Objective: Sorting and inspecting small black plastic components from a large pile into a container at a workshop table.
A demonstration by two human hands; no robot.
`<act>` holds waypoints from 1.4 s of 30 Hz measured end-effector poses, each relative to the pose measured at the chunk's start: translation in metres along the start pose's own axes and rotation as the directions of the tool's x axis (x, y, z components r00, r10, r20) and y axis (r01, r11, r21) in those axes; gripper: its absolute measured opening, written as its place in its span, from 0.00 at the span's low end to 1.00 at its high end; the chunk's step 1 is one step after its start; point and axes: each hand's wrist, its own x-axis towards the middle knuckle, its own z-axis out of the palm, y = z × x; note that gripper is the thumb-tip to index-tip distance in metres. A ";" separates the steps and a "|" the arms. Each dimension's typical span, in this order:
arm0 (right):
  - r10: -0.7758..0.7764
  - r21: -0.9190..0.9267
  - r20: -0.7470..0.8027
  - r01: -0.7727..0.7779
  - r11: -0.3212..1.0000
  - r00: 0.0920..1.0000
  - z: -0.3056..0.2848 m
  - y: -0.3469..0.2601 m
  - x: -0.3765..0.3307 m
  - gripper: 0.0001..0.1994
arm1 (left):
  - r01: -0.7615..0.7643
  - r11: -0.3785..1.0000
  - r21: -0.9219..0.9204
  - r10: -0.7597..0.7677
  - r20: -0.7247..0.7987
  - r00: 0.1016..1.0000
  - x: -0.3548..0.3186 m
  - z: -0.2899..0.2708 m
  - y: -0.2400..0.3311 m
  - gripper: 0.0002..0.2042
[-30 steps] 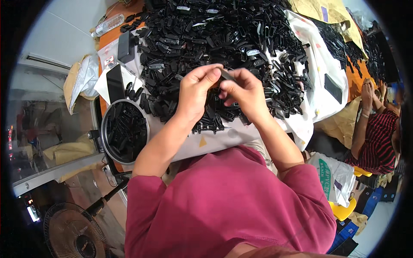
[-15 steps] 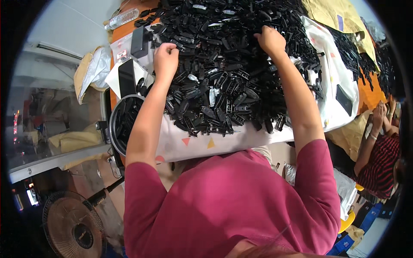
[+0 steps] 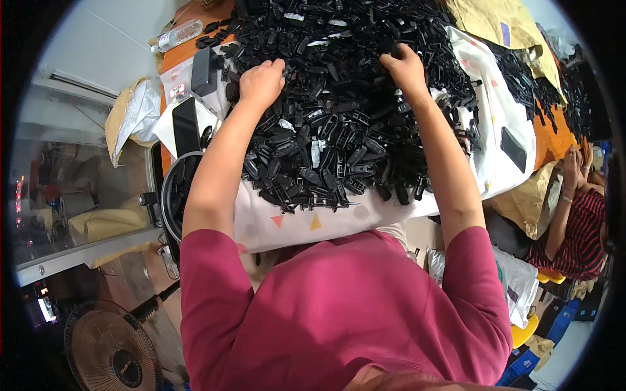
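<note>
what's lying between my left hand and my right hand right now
In the head view, a heap of small black parts fills the stretch between your left hand and right hand.

Black plastic parts, heaped, too many to count. One left hand, one right hand. Two dark phone-like slabs: one left slab, one right slab. One clear bottle, far left; one dark box, left; one metal-rimmed basin, left; one fan, near left; one co-worker, right.
</note>
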 end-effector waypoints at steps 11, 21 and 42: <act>-0.052 0.899 0.403 -0.385 0.209 0.914 -0.034 -0.093 -0.096 0.11 | -0.045 0.184 -0.982 -0.180 -0.078 0.981 -0.041 -0.060 0.088 0.05; 0.040 0.685 0.550 -0.478 0.550 0.834 -0.058 -0.100 -0.119 0.05 | -0.152 0.384 -0.911 -0.095 -0.202 0.975 -0.071 -0.093 0.103 0.11; -0.126 0.456 0.525 -0.153 0.877 0.842 -0.028 -0.060 -0.141 0.10 | 0.312 -0.701 -0.642 -0.068 0.495 0.866 -0.097 -0.055 0.115 0.12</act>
